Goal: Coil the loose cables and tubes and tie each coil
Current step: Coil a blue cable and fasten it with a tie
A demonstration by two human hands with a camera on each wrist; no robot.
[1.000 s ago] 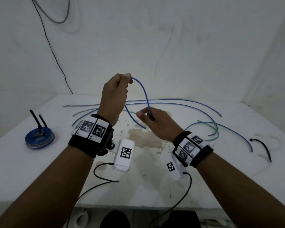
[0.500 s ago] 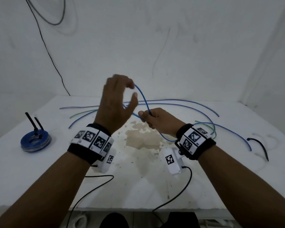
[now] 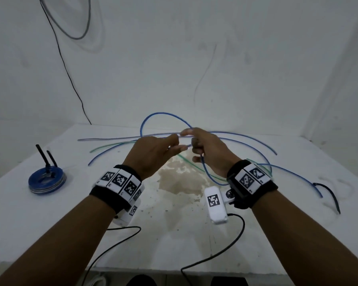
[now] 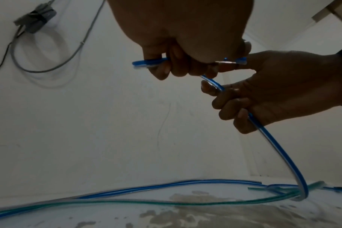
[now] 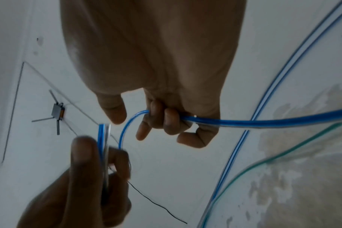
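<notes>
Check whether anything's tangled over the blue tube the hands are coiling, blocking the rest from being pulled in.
Possibly. Both the left hand and right hand already grip the blue plastic tube. Where it drops to the white table, it meets the thin green tube and may snag; which lies on top is unclear.

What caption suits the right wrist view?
Right hand grips a blue tube while the left hand pinches its end above the stained table.

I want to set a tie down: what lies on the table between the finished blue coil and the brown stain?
In the head view, nothing but bare white table lies between the blue coil and the stain.
</notes>
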